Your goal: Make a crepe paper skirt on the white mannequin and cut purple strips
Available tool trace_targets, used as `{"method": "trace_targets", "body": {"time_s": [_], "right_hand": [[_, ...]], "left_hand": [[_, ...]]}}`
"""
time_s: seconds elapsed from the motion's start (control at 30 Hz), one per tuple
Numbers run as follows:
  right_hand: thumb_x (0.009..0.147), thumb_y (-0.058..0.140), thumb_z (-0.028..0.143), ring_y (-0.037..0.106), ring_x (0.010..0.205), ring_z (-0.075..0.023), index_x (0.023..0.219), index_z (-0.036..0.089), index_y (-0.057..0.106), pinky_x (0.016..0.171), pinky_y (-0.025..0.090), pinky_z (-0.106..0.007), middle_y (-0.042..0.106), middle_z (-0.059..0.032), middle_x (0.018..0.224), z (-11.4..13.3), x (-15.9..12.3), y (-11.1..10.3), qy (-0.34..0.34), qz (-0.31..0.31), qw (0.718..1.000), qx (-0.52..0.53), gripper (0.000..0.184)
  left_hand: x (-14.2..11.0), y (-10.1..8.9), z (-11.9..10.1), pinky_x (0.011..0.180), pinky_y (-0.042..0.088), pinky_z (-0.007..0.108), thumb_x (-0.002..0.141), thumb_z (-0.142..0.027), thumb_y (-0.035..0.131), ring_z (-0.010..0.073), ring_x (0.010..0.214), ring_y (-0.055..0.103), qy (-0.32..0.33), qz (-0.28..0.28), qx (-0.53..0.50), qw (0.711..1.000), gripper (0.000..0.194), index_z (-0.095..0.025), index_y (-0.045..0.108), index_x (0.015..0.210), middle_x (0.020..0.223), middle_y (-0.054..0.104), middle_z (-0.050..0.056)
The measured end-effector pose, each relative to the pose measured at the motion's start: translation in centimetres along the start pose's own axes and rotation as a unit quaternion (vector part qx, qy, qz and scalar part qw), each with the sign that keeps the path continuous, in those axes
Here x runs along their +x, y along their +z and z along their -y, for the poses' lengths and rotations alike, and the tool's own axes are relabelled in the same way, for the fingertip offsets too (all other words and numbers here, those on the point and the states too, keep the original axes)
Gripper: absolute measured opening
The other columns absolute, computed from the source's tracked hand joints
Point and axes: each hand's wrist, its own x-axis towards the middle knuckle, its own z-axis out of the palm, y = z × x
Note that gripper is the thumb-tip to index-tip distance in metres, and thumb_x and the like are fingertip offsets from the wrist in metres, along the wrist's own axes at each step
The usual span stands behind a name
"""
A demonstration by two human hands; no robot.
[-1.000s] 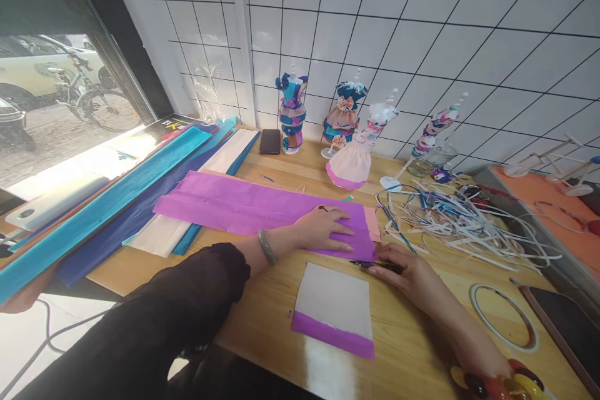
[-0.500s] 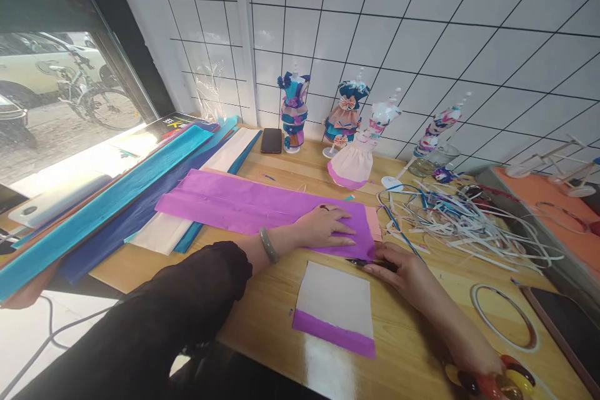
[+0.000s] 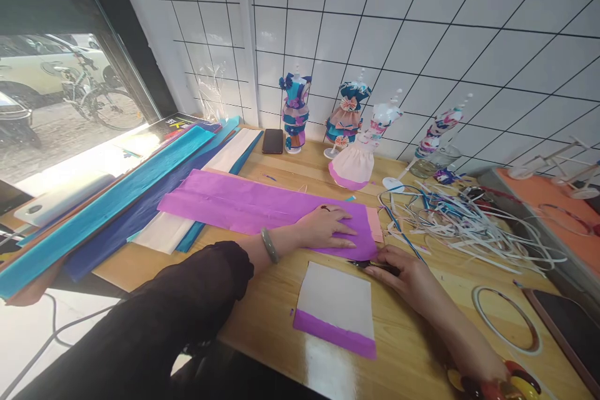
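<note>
A long strip of purple crepe paper (image 3: 244, 200) lies across the wooden table, with a peach piece (image 3: 374, 224) showing past its right end. My left hand (image 3: 323, 228) rests flat on the strip, fingers spread. At the strip's near right corner, my right hand (image 3: 398, 267) is closed around dark scissors (image 3: 360, 264), whose blades point left along the near edge; the fingers hide most of the handles. Just in front of both hands is a whitish square (image 3: 335, 297) with a purple band (image 3: 334, 332) along its near side.
Folded blue and white paper strips (image 3: 112, 194) lie to the left. Several small dress forms (image 3: 295, 112) and a phone (image 3: 272, 141) stand or lie near the tiled wall. Tangled paper ribbons (image 3: 454, 225), a tape ring (image 3: 506, 320) and a dark tablet-like object (image 3: 565, 325) are on the right.
The scissors' blades have shifted slightly at the strip's near edge, with a small movement of my right hand. My left hand stays in place on the purple paper.
</note>
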Motion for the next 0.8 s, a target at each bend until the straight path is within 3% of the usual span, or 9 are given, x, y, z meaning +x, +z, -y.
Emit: {"method": "trace_targets", "body": {"time_s": [0.33, 0.8], "right_hand": [[0.082, 0.057, 0.040, 0.063, 0.085, -0.0204, 0.089, 0.023, 0.068, 0.076, 0.049, -0.032, 0.068, -0.0072, 0.093, 0.3, 0.5, 0.6, -0.003, 0.005, 1.000, -0.020, 0.022], [0.085, 0.055, 0.037, 0.061, 0.082, -0.0179, 0.087, 0.021, 0.065, 0.071, 0.048, -0.029, 0.064, -0.0055, 0.089, 0.9, 0.8, 1.3, -0.030, -0.002, 0.998, -0.055, 0.019]], "left_hand": [[-0.1, 0.0, 0.0, 0.101, 0.031, 0.035, 0.086, -0.058, 0.035, 0.0201, 0.121, 0.042, 0.012, -0.006, 0.002, 1.000, 0.046, -0.031, 0.063, 0.112, 0.131, 0.050, 0.002], [0.0, 0.0, -0.1, 0.098, 0.033, 0.034, 0.087, -0.057, 0.035, 0.0195, 0.119, 0.043, 0.004, -0.010, 0.002, 1.000, 0.043, -0.033, 0.064, 0.107, 0.128, 0.051, 0.002]]}}
